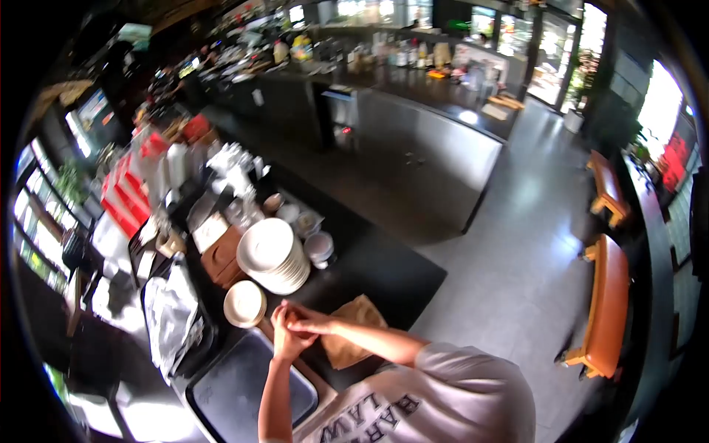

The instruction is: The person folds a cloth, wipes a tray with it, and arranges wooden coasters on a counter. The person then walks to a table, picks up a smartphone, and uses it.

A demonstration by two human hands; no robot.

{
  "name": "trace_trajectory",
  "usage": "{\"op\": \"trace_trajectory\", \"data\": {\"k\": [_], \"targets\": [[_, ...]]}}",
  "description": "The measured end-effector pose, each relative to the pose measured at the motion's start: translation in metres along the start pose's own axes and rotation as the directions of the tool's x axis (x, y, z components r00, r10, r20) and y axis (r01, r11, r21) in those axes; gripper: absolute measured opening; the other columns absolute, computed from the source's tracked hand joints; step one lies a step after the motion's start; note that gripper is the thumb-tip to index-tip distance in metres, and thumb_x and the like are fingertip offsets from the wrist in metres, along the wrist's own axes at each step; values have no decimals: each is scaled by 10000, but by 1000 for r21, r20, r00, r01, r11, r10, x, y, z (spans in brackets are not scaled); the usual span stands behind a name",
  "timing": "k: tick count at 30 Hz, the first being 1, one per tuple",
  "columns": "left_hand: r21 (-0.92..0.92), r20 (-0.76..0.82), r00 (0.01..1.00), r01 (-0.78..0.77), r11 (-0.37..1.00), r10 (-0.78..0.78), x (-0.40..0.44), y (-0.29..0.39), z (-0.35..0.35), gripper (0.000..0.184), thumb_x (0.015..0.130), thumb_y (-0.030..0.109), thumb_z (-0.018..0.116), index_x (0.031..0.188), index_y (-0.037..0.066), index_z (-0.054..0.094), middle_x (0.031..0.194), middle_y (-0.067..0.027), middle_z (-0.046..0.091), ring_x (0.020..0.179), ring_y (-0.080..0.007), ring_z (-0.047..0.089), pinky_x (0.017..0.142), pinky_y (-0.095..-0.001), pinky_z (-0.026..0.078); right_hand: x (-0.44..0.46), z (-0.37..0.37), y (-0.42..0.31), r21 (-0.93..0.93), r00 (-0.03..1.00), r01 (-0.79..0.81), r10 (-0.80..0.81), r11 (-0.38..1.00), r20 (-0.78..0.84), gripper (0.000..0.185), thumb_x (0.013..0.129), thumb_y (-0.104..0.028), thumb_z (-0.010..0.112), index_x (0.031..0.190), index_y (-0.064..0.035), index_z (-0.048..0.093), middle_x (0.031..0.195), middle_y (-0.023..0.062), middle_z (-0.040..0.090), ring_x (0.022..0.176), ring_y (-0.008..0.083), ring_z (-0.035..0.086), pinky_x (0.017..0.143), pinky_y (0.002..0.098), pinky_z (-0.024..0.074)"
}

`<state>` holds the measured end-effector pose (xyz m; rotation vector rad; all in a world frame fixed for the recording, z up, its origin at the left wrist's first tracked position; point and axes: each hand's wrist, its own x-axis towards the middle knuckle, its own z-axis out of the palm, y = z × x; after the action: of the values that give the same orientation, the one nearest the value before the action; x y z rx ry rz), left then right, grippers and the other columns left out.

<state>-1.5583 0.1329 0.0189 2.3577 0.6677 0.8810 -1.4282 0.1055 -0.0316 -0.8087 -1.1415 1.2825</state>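
My left hand (286,338) and my right hand (313,323) meet in front of my body, their fingers closed against each other. Whatever they hold, if anything, is hidden between them. Just beyond them rises a stack of white plates (269,251) on the black counter (384,266). A cream bowl (244,303) stands to the left of my fingers. Under my right forearm lies a brown paper piece (354,336). The dark tray (247,391) is beside and partly behind my left forearm.
A brown box (222,258), small cups (319,247) and a clear plastic bag (171,314) crowd the counter's left part. Red-and-white bags (129,192) stand farther back. A long bar (428,136) runs across the room, with orange-brown stools (605,310) at the right.
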Motion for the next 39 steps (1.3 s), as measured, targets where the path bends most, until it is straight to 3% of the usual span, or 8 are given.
{"op": "trace_trajectory", "data": {"k": [2,4,5,6,10,14,22,39], "targets": [[98,13,1000,-22,995,21,1,-1,-3,968,442,252,823,1258,9,363,1237,-206,386,1176,-372,351,997,-414,327,1,0,9,136,1000,18,-20,991,18,622,823,-264,608,1336,-97,298,1161,75,457,1096,174,431,941,336,359],[-74,-4,997,73,995,-73,0,-9,-1,983,446,279,811,1267,-5,352,1235,-207,397,1191,-368,336,1003,-414,315,6,-1,19,85,995,86,-90,993,37,529,856,-315,558,1287,-104,334,1177,72,448,1105,165,426,936,338,367],[126,61,998,17,992,-25,2,-14,-1,986,450,292,810,1271,-3,350,1242,-205,393,1195,-367,336,1013,-413,296,5,-1,22,172,997,76,-80,982,20,583,869,-450,501,1303,-109,314,1224,74,412,1155,172,391,973,347,331],[34,43,998,49,998,-50,3,-10,-2,1059,465,344,809,1309,-8,275,1284,-197,358,1225,-340,311,1048,-395,222,0,5,6,173,1000,1,-1,985,2,647,861,-565,420,1301,-103,314,1265,75,377,1194,176,356,1002,353,295],[-20,-48,999,3,1000,-4,-1,-21,7,1129,454,319,839,1325,7,191,1235,-241,376,1165,-402,359,987,-431,324,-8,-1,-5,178,996,-87,86,980,10,804,843,-626,356,1405,-86,159,1359,101,303,1255,202,316,1033,353,264],[13,-53,997,54,998,-53,-5,-18,6,1211,437,315,864,1331,-16,117,1200,-256,370,1100,-385,442,942,-404,373,-6,-4,-10,73,997,-47,43,996,62,711,913,-533,283,1412,-62,99,1389,128,282,1278,210,296,1043,333,248],[-29,-94,995,19,999,-22,-2,-15,9,1146,426,298,856,1304,10,180,1179,-233,359,1065,-380,426,918,-419,379,-6,-11,1,35,1000,-20,20,999,15,581,954,-428,270,1375,-31,223,1329,115,360,1232,188,350,1022,306,270],[-23,-116,993,18,1000,-20,-3,-18,16,1115,454,278,826,1302,2,157,1167,-238,342,1069,-373,410,924,-411,371,-8,-5,-10,27,999,9,-8,1000,-35,552,952,-435,255,1321,-27,297,1258,124,421,1162,202,425,978,319,336]]}}
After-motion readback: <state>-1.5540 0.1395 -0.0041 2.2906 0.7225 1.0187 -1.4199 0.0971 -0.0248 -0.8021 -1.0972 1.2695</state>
